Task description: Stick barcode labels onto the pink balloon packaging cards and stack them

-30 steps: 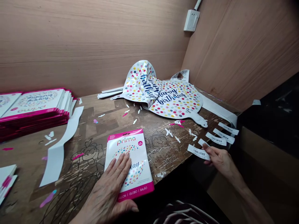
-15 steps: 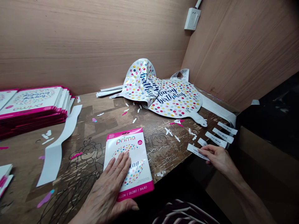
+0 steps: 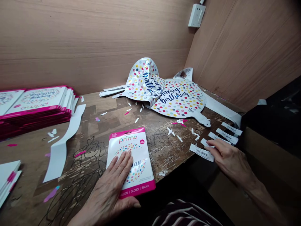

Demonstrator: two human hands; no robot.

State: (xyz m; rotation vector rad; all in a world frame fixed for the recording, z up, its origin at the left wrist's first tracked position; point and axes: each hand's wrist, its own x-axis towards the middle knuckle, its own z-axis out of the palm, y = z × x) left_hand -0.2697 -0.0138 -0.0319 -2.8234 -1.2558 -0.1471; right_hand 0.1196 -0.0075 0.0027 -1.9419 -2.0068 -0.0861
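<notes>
My left hand (image 3: 115, 179) lies flat, fingers stretched, on a white and pink balloon packet (image 3: 138, 169) printed "prima". The packet rests near the table's front edge, its middle partly covered by my fingers. At the right edge, my right hand (image 3: 225, 157) has thumb and forefinger pinched at the end of a barcode label (image 3: 204, 142). Just in front of it another barcode label (image 3: 201, 153) sticks out over the edge. Behind the hand, more labels (image 3: 226, 136) are lined up along the edge.
Stacked balloon packets (image 3: 39, 100) stand at the left, with more packets (image 3: 9, 179) nearer. A curled white paper strip (image 3: 56, 160) lies beside them. Dotted foil balloons (image 3: 181, 97) lie at the back. Small paper scraps (image 3: 171, 131) are scattered about. A socket (image 3: 197, 15) is on the wall.
My right hand has shifted from the frontmost label to the one behind it; the front label now lies free. My left hand stays on the packet. The view has moved slightly.
</notes>
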